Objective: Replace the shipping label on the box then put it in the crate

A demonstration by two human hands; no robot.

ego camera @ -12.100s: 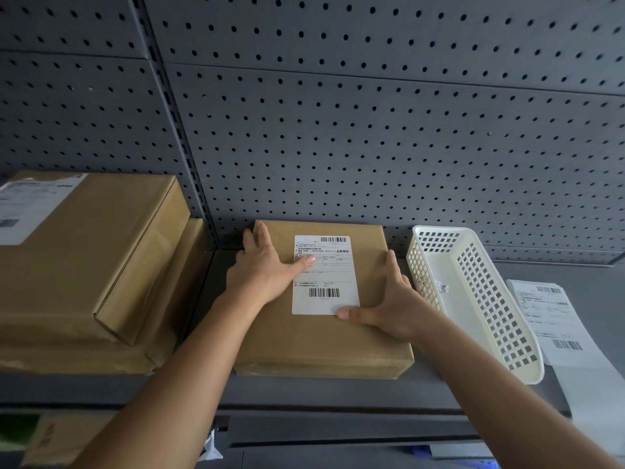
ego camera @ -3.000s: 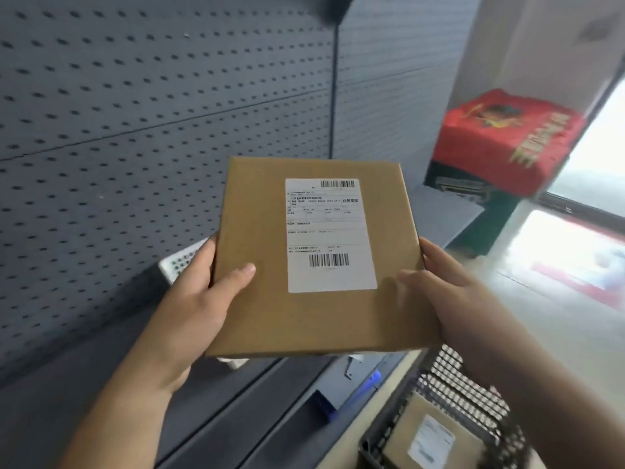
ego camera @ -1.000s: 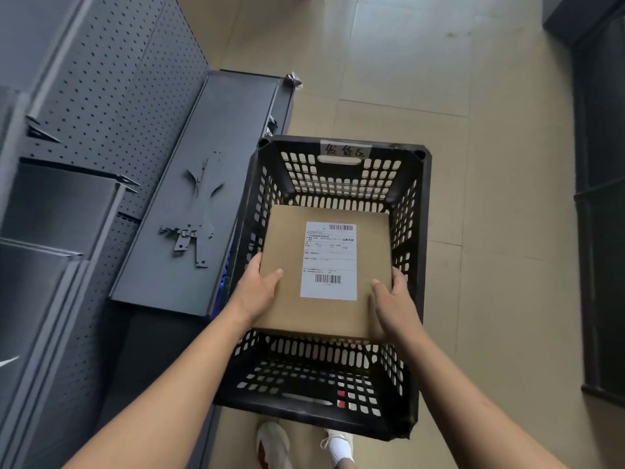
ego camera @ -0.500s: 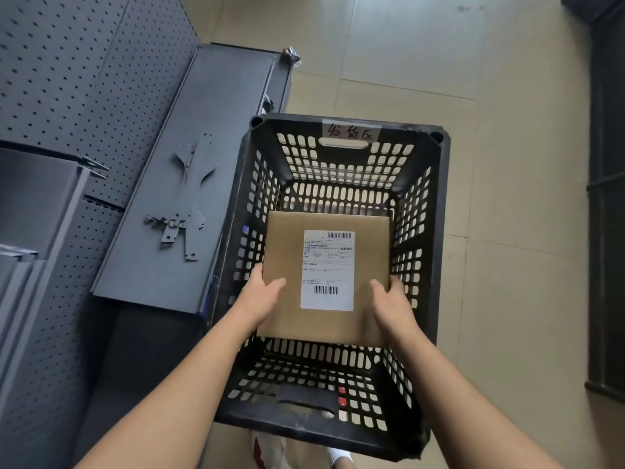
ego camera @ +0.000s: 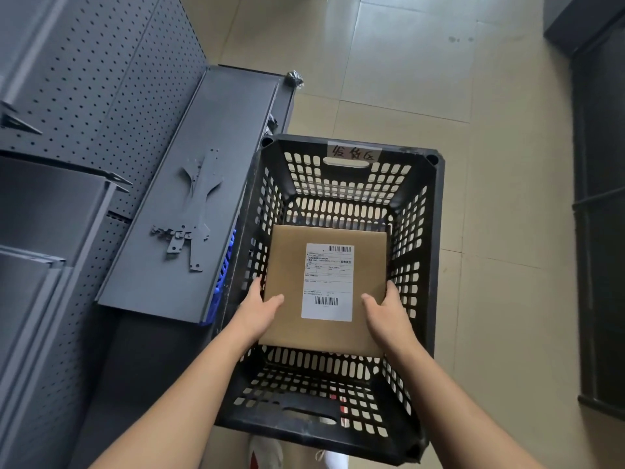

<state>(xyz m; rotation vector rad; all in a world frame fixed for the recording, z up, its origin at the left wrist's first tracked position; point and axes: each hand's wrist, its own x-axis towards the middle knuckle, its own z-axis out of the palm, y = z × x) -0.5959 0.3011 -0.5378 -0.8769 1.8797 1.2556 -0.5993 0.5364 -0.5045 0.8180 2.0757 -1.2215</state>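
Note:
A flat brown cardboard box [ego camera: 291, 272] with a white shipping label [ego camera: 327, 282] on its top is held level, low inside a black slatted plastic crate [ego camera: 436, 252] that stands on the floor. My left hand [ego camera: 258, 311] grips the box's near left edge with the thumb on top. My right hand [ego camera: 385, 314] grips its near right edge the same way. The box hides the crate's bottom beneath it, so I cannot tell whether it rests there.
Grey pegboard shelving [ego camera: 101, 79] rises at the left, and its low shelf [ego camera: 203, 184] with loose metal brackets [ego camera: 189, 225] adjoins the crate. Tiled floor [ego camera: 490, 214] lies to the right, with a dark unit [ego camera: 598, 198] at the far right edge. A handwritten tag [ego camera: 353, 152] marks the crate's far rim.
Both hands have lowered the box deeper into the crate over the last second. Earlier it was lifted off the shelf and carried over to the crate.

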